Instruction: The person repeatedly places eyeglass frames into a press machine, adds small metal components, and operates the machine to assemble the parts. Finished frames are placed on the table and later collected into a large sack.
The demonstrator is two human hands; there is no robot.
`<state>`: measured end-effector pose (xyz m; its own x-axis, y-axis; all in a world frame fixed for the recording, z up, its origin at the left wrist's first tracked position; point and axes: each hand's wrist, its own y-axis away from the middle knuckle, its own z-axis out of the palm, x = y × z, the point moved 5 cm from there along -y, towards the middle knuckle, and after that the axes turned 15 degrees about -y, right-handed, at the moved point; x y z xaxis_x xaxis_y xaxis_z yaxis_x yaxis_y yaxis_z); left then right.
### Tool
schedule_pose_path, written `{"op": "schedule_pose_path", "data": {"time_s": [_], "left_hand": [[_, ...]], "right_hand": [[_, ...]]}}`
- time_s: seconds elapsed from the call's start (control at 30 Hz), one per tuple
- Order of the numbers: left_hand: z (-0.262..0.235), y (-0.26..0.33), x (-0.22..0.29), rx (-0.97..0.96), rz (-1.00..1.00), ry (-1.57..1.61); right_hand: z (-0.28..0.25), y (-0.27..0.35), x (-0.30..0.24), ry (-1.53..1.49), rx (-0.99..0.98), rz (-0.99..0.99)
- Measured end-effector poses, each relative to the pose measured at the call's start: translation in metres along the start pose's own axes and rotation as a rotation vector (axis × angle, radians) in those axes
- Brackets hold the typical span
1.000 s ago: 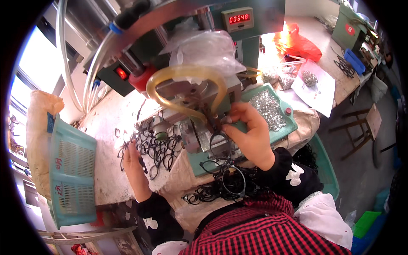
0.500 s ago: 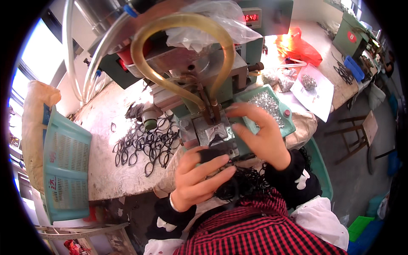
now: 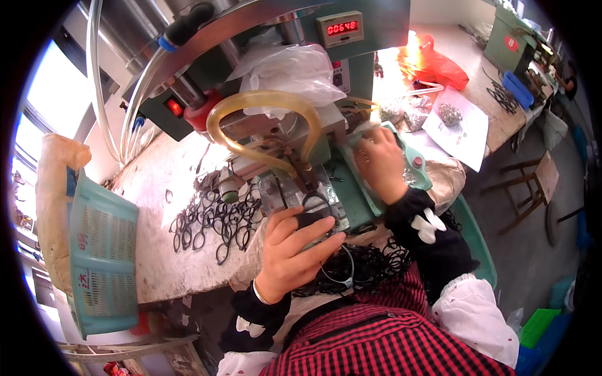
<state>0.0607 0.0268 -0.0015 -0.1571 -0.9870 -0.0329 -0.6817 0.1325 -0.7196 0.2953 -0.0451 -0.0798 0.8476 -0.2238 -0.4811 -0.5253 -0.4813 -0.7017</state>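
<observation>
A black frame (image 3: 315,199) is held by the left hand (image 3: 291,255), its fingers drawn narrowly around it, at the metal block (image 3: 337,202) of the press (image 3: 360,78). A grey-rimmed loop (image 3: 352,268) is seen hanging below; whether it belongs to the same frame cannot be told. The right hand (image 3: 380,164) is lowered into the green tray (image 3: 423,182) with its fingers bunched, though whether anything is pinched there cannot be told. To the left, more frames (image 3: 219,216) are heaped on the table (image 3: 164,266), near a basket (image 3: 103,250).
</observation>
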Motion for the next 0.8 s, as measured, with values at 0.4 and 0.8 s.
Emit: {"op": "schedule_pose_path", "data": {"time_s": [0.4,0.8], "left_hand": [[-0.100,0.145,-0.077,0.227,-0.937,-0.423],[0.009,0.137,-0.147,-0.183,-0.831,-0.677]], "right_hand": [[-0.059,0.072,0.045,-0.975,0.433,0.689],[-0.024,0.040,0.005,-0.844,0.172,0.525]]}}
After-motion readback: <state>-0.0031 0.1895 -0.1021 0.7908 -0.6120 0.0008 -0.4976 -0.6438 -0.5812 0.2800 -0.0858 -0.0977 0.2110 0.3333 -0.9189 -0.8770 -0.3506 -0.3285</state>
